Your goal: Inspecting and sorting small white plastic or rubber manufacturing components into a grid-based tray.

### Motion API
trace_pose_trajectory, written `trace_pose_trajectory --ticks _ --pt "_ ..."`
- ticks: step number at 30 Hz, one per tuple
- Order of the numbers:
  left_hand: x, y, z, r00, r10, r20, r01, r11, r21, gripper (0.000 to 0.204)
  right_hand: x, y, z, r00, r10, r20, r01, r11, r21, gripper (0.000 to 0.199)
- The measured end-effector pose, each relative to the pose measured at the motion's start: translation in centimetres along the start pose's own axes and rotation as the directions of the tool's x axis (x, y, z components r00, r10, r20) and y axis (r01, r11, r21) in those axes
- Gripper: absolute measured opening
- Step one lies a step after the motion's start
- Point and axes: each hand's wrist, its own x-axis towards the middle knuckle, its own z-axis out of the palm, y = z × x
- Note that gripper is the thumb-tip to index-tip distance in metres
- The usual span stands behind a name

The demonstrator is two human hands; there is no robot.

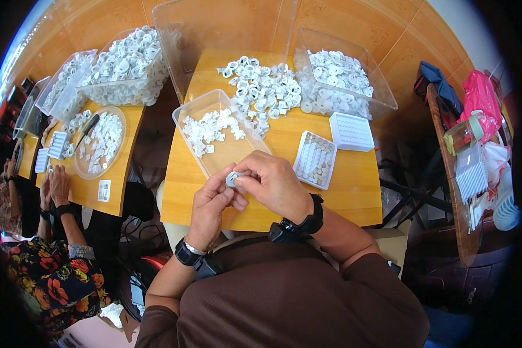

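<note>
Above the front of the yellow table, a small round white plastic part with a dark opening is pinched between both hands. My left hand holds it from the left with bent fingers. My right hand has thumb and fingertips closed on its right side. Just beyond my hands, a clear plastic tub contains many small white flat pieces. To the right of my right hand lies a white tray with rows of cells, some filled with round greyish discs.
A loose pile of white ring-shaped parts spreads behind the tub. A large clear bin of similar parts stands back right, near a white cell tray. A co-worker's hands work at the left table. A brown side table stands right.
</note>
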Motion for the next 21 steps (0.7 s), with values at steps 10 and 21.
trace_pose_trajectory --ticks 10,21 --pt "0.0 -0.3 0.5 0.997 0.074 -0.011 -0.072 0.991 0.113 0.046 -0.2 -0.2 0.4 0.993 -0.093 -0.069 0.083 0.987 -0.14 0.007" --pt "0.3 0.0 0.3 0.996 -0.021 -0.086 0.016 0.998 -0.059 0.038 -0.9 0.6 1.2 0.988 -0.119 -0.099 0.106 0.986 -0.131 0.017"
